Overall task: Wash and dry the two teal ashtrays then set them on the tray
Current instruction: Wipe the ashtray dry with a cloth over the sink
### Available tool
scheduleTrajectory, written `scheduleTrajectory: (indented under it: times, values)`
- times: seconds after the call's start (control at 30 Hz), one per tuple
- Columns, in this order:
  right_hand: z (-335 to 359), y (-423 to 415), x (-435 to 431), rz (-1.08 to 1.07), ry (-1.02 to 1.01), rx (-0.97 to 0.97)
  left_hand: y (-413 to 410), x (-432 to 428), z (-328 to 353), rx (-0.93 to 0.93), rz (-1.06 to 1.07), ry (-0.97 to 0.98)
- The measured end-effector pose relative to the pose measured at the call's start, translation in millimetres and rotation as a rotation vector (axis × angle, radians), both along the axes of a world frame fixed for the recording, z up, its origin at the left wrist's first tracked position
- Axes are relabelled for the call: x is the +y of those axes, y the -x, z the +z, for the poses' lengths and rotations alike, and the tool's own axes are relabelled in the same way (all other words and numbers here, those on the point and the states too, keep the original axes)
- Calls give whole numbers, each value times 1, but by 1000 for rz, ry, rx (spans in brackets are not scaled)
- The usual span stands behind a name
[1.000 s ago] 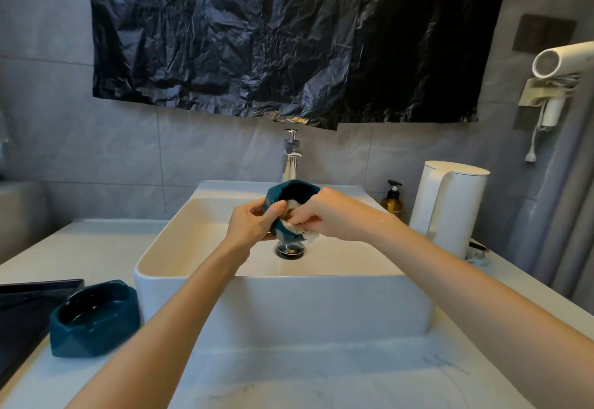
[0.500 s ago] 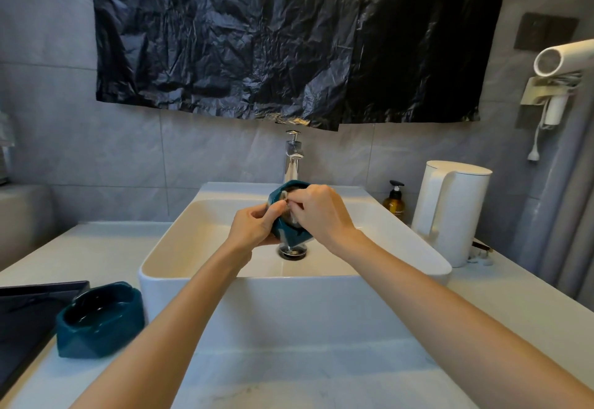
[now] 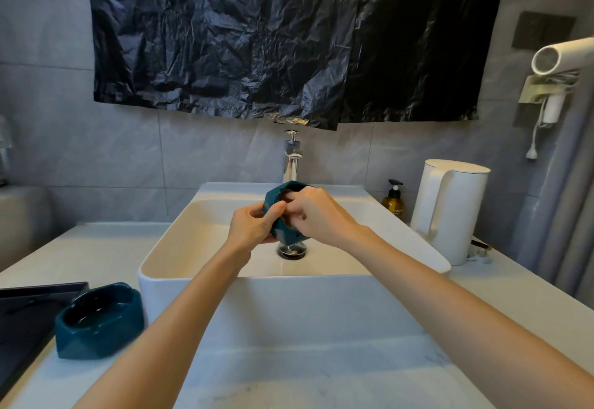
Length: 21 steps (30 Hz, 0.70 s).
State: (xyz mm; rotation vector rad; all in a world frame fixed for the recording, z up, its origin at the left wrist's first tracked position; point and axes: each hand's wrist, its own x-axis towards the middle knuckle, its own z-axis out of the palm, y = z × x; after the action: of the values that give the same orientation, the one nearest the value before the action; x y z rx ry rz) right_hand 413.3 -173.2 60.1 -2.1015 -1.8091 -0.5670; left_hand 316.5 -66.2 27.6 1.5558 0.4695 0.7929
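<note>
Both forearms reach in from the near edge over the pale marbled worktop point(image 3: 321, 376) and meet above the white sink point(image 3: 305, 305). At the near left a second ashtray point(image 3: 99, 321), teal and faceted, stands upright on the worktop with its glossy hollow facing up. It is right at the edge of the dark tray point(image 3: 19, 318); whether the two touch cannot be told.

Over the basin, the left hand point(image 3: 254, 227) comes in palm-right, its fingers wrapped under and its thumb pressed along the near side of the tilted ashtray point(image 3: 278, 192), gripping it. The right hand point(image 3: 316, 215) comes in from the right, knuckles up, its fingers point(image 3: 291, 195) curled over the rim and down into the hollow. Whether those fingers also pinch something inside is hidden. This ashtray is tipped on its side, held clear of the basin floor directly above the dark round drain point(image 3: 292, 251).

Farther back a chrome tap point(image 3: 292, 157) rises behind the sink. To the far right stand an amber pump bottle point(image 3: 393, 201) and a white kettle point(image 3: 450, 209), with a white hair dryer point(image 3: 561, 58) mounted on the wall above. A crinkled black plastic sheet point(image 3: 289, 38) covers the wall above the tap.
</note>
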Motion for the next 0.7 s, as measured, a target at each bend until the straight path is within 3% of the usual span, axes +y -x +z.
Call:
scheduleTrajectory:
  times: [0.27, 0.53, 0.7]
  values:
    - [5, 6, -4, -164, 94, -350, -1, 0, -2, -30, 45, -16]
    - [3, 12, -2, -114, 115, -15, -2, 6, -2, -95, 145, 1]
    - [24, 8, -14, -4, -44, 406, -1, 5, -1, -125, 74, 93]
